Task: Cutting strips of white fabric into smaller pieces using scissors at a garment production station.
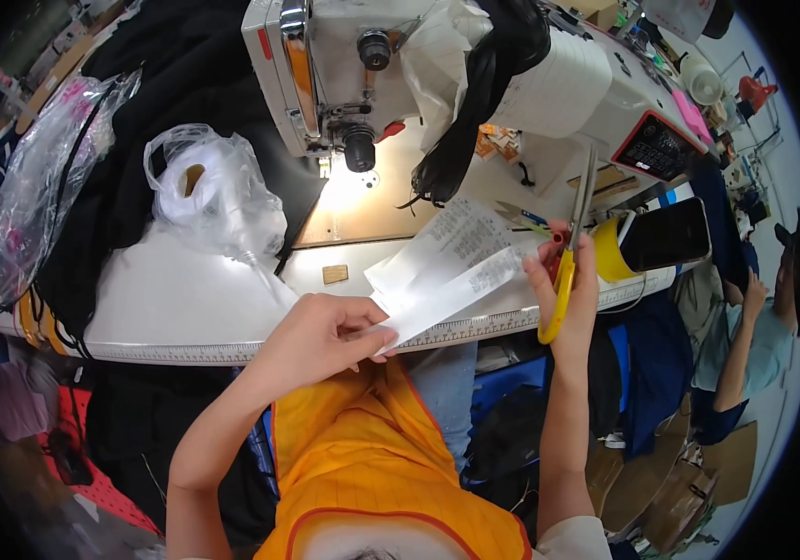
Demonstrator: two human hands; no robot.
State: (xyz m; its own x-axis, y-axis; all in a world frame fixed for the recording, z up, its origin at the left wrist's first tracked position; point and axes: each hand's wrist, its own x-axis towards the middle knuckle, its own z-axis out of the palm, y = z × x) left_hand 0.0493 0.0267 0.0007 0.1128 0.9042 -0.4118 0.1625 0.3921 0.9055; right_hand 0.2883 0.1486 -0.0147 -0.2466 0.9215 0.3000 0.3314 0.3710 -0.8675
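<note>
A white strip of printed fabric labels stretches between my hands above the table's front edge. My left hand pinches its left end between thumb and fingers. At the strip's other end, my right hand has its fingers around yellow-handled scissors, whose blades point up and away from the strip. The fingertips of that hand also touch the strip's end. More printed white labels lie behind the strip, on the table by the sewing machine. Part of the left fingers is hidden behind the strip.
A lit sewing machine stands ahead, black cloth hanging from it. Left are a plastic-bagged white roll and a small brown block. Right, a phone leans by a yellow holder. Another person is far right.
</note>
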